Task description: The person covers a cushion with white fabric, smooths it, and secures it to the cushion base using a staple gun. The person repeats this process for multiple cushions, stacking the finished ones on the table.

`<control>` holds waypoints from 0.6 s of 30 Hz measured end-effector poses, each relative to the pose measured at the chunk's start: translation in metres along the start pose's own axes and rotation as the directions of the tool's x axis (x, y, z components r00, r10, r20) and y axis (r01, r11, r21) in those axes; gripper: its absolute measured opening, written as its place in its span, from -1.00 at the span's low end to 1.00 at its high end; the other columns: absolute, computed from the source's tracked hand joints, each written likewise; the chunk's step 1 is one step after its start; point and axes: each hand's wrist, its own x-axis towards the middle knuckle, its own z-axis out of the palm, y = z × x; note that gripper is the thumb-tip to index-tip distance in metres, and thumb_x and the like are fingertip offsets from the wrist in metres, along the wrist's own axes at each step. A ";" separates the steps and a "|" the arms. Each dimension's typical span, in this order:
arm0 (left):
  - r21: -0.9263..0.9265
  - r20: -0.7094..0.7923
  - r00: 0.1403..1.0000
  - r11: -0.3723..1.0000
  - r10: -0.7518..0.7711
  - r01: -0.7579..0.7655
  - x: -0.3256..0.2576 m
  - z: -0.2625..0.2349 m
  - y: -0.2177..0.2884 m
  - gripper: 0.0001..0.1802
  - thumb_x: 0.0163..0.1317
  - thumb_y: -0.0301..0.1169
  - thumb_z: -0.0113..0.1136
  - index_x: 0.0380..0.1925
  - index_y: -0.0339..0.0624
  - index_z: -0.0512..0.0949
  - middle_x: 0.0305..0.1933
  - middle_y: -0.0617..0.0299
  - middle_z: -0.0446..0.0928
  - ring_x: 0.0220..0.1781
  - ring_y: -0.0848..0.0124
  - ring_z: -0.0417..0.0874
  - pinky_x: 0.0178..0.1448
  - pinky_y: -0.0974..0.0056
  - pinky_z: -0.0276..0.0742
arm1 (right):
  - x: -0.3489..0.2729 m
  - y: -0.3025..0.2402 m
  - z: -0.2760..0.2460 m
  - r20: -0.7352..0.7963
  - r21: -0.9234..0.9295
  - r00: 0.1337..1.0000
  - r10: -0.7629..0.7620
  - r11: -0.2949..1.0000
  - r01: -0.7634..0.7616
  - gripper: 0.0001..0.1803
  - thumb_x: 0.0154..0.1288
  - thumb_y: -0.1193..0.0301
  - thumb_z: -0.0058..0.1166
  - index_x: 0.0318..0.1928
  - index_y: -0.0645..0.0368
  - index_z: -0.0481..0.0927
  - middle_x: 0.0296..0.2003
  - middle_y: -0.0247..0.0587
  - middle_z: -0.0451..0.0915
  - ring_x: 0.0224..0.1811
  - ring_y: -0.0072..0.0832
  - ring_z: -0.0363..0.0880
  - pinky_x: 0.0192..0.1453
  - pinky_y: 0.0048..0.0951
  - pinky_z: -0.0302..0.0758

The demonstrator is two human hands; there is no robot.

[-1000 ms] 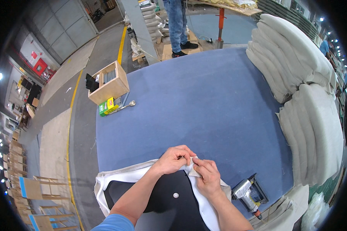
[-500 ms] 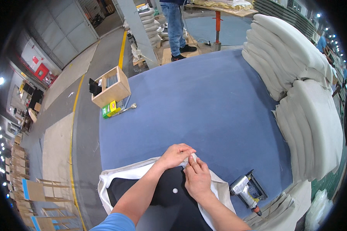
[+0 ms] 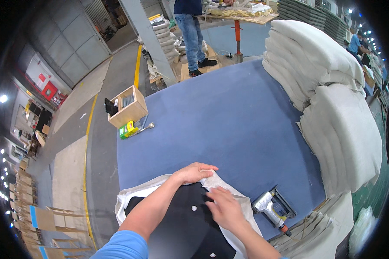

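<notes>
A black panel [image 3: 173, 218] with white round studs lies before me, wrapped along its edges by light beige fabric [image 3: 242, 202] over white padding. My left hand [image 3: 193, 173] is closed on the fabric at the far corner, thumb and fingers pinching the folded edge. Just right of it, my right hand [image 3: 224, 207] hovers over the panel's right edge, fingers apart and slightly blurred, apparently holding nothing. To the right of that hand, a silver staple gun [image 3: 270, 207] with a black magazine rests on the blue table covering [image 3: 216, 125].
Padded off-white covers [image 3: 333, 129] are piled along the right side. At the far left edge stand a wooden box [image 3: 132, 108], a green-yellow carton [image 3: 127, 129] and a metal tool [image 3: 145, 128]. Beyond the table stands a person in jeans [image 3: 189, 39].
My right hand has let go of the fabric corner and moved down toward me. My left hand stays at the corner. The view has shifted slightly.
</notes>
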 end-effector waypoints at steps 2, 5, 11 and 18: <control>0.121 -0.023 0.998 0.992 0.051 -0.048 -0.003 0.004 0.003 -0.52 0.57 -0.12 0.12 0.41 0.12 0.58 0.45 -0.08 0.49 0.50 0.07 0.45 0.57 0.04 0.32 | -0.031 0.007 -0.054 -0.117 -0.013 0.984 0.133 0.991 -0.136 -0.70 0.27 0.52 0.30 0.02 0.22 0.64 0.12 0.17 0.63 0.25 0.12 0.57 0.39 0.08 0.46; 0.166 -0.005 0.999 0.985 0.045 -0.044 -0.009 0.005 0.007 -0.47 0.59 -0.10 0.08 0.49 0.15 0.47 0.46 -0.10 0.46 0.51 0.00 0.44 0.59 0.02 0.30 | -0.083 0.027 -0.107 -0.232 -0.356 0.883 0.409 0.809 -0.468 -0.65 0.14 0.61 0.34 -0.07 0.22 0.53 -0.03 0.11 0.56 0.09 0.12 0.53 0.19 0.06 0.47; 0.190 0.008 0.996 0.978 0.092 -0.092 -0.006 0.006 0.001 -0.41 0.60 -0.09 0.06 0.55 0.08 0.37 0.47 -0.14 0.42 0.55 -0.05 0.37 0.61 -0.01 0.27 | -0.116 0.068 -0.091 -0.215 -0.490 0.826 0.521 0.674 -0.552 -0.55 0.00 0.66 0.39 -0.15 0.20 0.42 -0.16 0.06 0.47 -0.02 0.10 0.48 0.02 0.06 0.42; 0.243 -0.047 0.987 0.960 0.153 -0.137 -0.013 0.017 -0.016 -0.38 0.60 -0.13 0.05 0.57 -0.05 0.32 0.49 -0.05 0.43 0.49 -0.05 0.39 0.60 -0.03 0.29 | -0.042 0.048 -0.145 -0.089 -0.020 0.739 0.667 0.741 -0.671 -0.20 0.01 0.58 0.44 0.31 0.22 0.40 -0.14 -0.01 0.70 -0.17 -0.14 0.76 -0.08 -0.22 0.62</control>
